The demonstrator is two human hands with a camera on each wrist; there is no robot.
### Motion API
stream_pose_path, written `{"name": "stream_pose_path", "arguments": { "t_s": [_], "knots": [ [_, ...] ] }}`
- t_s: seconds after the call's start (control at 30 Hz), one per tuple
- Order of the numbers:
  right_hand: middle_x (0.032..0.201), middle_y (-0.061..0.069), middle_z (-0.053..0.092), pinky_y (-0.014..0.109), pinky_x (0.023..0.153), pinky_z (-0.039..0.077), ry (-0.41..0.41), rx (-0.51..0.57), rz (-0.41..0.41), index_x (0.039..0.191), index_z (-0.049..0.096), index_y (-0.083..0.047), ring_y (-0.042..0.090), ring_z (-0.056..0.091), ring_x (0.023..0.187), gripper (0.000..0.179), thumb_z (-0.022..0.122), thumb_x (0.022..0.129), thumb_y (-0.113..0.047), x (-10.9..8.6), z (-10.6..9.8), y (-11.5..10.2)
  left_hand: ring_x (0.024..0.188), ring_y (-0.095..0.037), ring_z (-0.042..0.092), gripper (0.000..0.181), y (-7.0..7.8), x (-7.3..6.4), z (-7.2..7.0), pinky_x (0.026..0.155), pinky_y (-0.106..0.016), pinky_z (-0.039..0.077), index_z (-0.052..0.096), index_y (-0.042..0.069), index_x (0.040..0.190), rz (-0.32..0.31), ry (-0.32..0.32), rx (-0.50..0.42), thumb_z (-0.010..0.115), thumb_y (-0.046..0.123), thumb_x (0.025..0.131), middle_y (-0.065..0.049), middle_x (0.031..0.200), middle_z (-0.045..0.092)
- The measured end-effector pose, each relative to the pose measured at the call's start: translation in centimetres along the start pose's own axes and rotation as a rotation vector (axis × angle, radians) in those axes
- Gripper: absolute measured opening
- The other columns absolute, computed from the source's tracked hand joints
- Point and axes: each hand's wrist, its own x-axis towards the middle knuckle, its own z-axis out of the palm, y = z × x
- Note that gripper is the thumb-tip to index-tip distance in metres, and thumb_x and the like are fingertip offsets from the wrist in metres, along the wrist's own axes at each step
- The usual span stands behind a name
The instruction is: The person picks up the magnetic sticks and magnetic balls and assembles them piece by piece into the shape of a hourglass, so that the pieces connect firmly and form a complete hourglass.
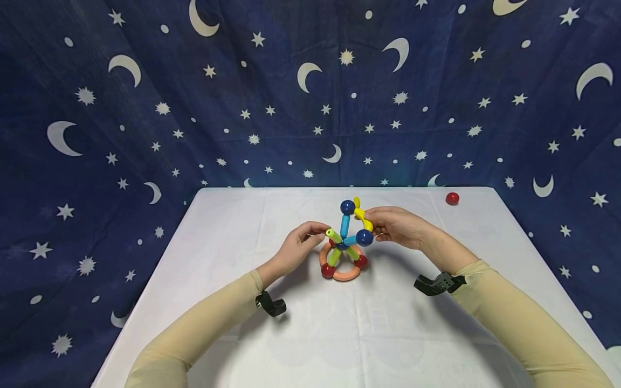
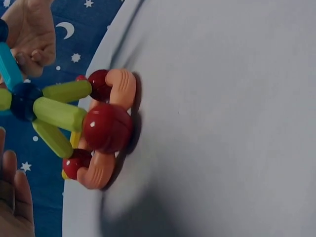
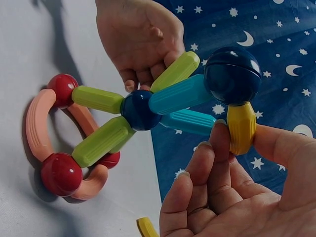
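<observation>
A magnetic stick-and-ball model stands on the white table. Its base is a ring of orange curved rods (image 1: pixel 346 276) joined by red balls (image 3: pixel 61 174). Lime-green rods (image 3: pixel 101 143) rise from these to a central dark blue ball (image 3: pixel 141 110). Another lime-green rod (image 1: pixel 333 235) and two light blue rods (image 1: pixel 345 226) branch off above, the blue ones tipped with dark blue balls (image 1: pixel 364 237). My right hand (image 1: pixel 400 227) pinches a yellow curved rod (image 3: pixel 241 129) against one of those balls. Beside the upper green rod is my left hand (image 1: pixel 292 250), fingers loosely bent, holding nothing.
Behind the model, a second yellow piece (image 3: pixel 147 227) lies on the table. A loose red ball (image 1: pixel 452 199) sits near the table's far right corner. Dark blue cloth (image 1: pixel 271 97) with moons and stars hangs beyond the table's edges. Black straps (image 1: pixel 439 284) circle both wrists.
</observation>
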Motion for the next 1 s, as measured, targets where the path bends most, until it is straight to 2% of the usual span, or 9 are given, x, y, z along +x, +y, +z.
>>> {"name": "stream_pose_path", "arguments": {
  "t_s": [0.07,0.13,0.27,0.37,0.43,0.73,0.9,1.0],
  "knots": [
    [0.098,0.008,0.061,0.029,0.080,0.051,0.000,0.003,0.001,0.140,0.051,0.007,0.021,0.055,0.088,0.054,0.061,0.103,-0.031,0.0,0.0,0.0,0.112,-0.018,0.061,0.028,-0.4,0.3,-0.2,0.096,-0.040,0.048,0.066,0.013,0.131,-0.026,0.004,0.063,0.057,0.020,0.105,-0.001,0.122,0.067],
    [0.098,0.008,0.061,0.029,0.080,0.051,0.002,0.006,0.005,0.139,0.052,0.006,0.021,0.055,0.088,0.053,0.062,0.103,-0.031,0.0,0.0,-0.1,0.115,-0.020,0.060,0.030,-0.9,0.6,-0.5,0.097,-0.040,0.048,0.065,0.012,0.133,-0.052,-0.018,0.145,0.056,0.017,0.105,-0.002,0.126,0.066],
    [0.098,0.008,0.061,0.029,0.080,0.051,0.009,0.012,0.009,0.140,0.052,0.006,0.021,0.054,0.088,0.053,0.061,0.103,-0.031,0.0,0.1,-0.1,0.127,-0.023,0.056,0.039,-2.2,1.5,-1.0,0.104,-0.041,0.047,0.060,0.012,0.143,-0.107,-0.141,0.269,0.055,0.014,0.104,-0.004,0.141,0.059],
    [0.099,0.008,0.061,0.029,0.080,0.051,0.012,0.013,0.010,0.140,0.052,0.006,0.022,0.054,0.089,0.052,0.060,0.103,-0.031,0.1,0.2,0.0,0.136,-0.023,0.051,0.043,-2.8,2.1,-1.1,0.110,-0.040,0.042,0.054,0.014,0.148,-0.115,-0.235,0.303,0.054,0.015,0.105,-0.003,0.149,0.054],
    [0.099,0.008,0.061,0.029,0.081,0.051,0.010,0.015,0.010,0.142,0.052,0.006,0.022,0.054,0.089,0.053,0.060,0.103,-0.031,0.2,0.3,0.0,0.138,-0.022,0.049,0.043,-3.0,2.4,-1.1,0.112,-0.039,0.040,0.054,0.014,0.149,-0.110,-0.270,0.312,0.052,0.014,0.105,-0.004,0.149,0.054],
    [0.100,0.008,0.060,0.029,0.081,0.051,0.010,0.022,0.005,0.144,0.050,0.006,0.022,0.053,0.089,0.055,0.060,0.104,-0.031,0.4,0.4,-0.1,0.130,-0.022,0.055,0.038,-2.6,2.7,-1.1,0.110,-0.041,0.042,0.063,0.012,0.139,-0.116,-0.294,0.353,0.049,0.008,0.104,-0.007,0.139,0.060],
    [0.098,0.008,0.060,0.029,0.081,0.050,0.029,0.037,0.020,0.141,0.053,0.004,0.023,0.052,0.090,0.055,0.062,0.102,-0.034,0.4,0.3,-0.2,0.132,-0.020,0.052,0.040,-2.2,3.1,-0.7,0.112,-0.038,0.040,0.060,0.012,0.142,-0.072,-0.348,0.384,0.050,0.006,0.103,-0.006,0.143,0.057],
    [0.097,0.008,0.059,0.030,0.081,0.050,0.030,0.044,0.024,0.142,0.052,0.004,0.023,0.052,0.090,0.058,0.063,0.101,-0.035,0.5,0.4,-0.1,0.130,-0.017,0.053,0.038,-2.2,3.5,-0.3,0.113,-0.035,0.038,0.061,0.013,0.140,-0.061,-0.359,0.405,0.052,0.008,0.104,-0.003,0.142,0.059]
  ]
}}
